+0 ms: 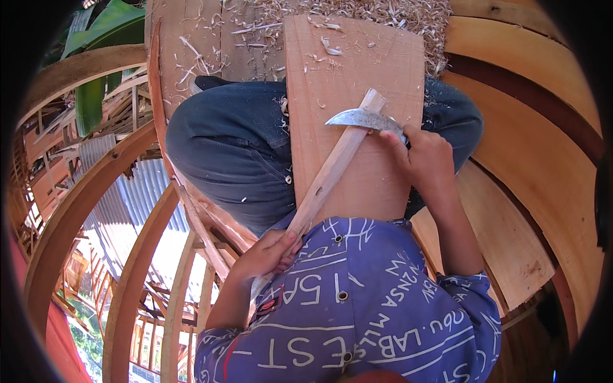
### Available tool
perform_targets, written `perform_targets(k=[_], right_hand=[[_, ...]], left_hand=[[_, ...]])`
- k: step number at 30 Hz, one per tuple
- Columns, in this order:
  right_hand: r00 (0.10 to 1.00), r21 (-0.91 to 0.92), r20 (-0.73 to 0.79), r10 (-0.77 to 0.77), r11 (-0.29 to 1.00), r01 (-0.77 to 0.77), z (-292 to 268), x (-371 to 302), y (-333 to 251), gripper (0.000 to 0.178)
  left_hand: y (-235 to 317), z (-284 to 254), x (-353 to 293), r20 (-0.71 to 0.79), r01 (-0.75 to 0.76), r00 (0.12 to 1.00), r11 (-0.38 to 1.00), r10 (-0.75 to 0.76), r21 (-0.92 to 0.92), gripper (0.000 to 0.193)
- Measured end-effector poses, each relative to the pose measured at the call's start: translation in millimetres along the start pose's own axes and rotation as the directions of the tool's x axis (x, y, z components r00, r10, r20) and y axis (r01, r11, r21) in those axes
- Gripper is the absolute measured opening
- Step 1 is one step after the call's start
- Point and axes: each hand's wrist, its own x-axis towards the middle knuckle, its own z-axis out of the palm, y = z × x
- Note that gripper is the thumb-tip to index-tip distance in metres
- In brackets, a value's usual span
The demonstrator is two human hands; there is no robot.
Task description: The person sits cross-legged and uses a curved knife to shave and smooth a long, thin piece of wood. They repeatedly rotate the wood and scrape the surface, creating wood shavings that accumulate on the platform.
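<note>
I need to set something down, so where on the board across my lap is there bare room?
The board has two: right of the stick, up to the right hand and shirt; and left of the stick, below the curved blade. It's crowded where they cross; shavings heap around the far end.

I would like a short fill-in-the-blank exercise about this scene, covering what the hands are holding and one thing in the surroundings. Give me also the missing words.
1. The left hand grips the wooden stick near its ____ end (upper or lower).
2. The metal blade is not straight but ____.
3. The right hand holds the metal ____, while the left hand holds the stick.
4. The large leaf at the picture's upper left is ____ in colour.

Missing words: lower; curved; blade; green.
</note>
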Motion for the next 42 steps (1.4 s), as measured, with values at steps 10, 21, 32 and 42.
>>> perform_targets(k=[10,21,32,42], right_hand=[[0.947,0.078,-0.177,0.267,0.963,-0.257,-13,27,41,0.062],[0.956,0.042,-0.172,0.239,0.971,-0.236,-17,26,49,0.064],[0.989,-0.013,-0.132,0.068,0.997,-0.070,9,-4,24,0.062],[0.995,-0.072,-0.090,0.038,0.996,-0.044,-10,-10,16,0.062]], left_hand=[[-3,-1,0,-0.008,-0.035,0.999,0.996,0.035,0.086,0.046],[-6,-3,1,0.054,0.004,0.999,1.000,-0.004,-0.013,0.051],[3,3,1,0.014,0.068,0.998,0.997,-0.067,-0.024,0.052],[-7,3,5,-0.019,0.077,0.997,0.997,-0.077,-0.023,0.050]])
